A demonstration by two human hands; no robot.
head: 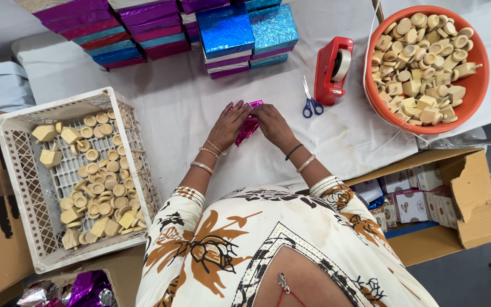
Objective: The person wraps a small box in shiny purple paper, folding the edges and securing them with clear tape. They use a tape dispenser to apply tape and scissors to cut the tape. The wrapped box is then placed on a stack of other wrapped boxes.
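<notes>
A small item wrapped in magenta foil [249,126] is held between both hands at the middle of the white-covered surface [177,108], directly ahead of the torso. The left hand [228,125] is closed on its left side, the right hand [274,126] on its right side, with fingertips pressed onto the foil; what lies inside cannot be told. The long axis of the item runs away from the body, tilted slightly rightward. Blue-handled scissors [311,102] and a red tape dispenser [332,69] are placed just right of the right hand. Further right stands an orange tub [370,102] of wooden pieces; a white crate [41,250] of similar pieces lies left. Stacked foil-covered boxes [225,31] are set beyond, well apart.
</notes>
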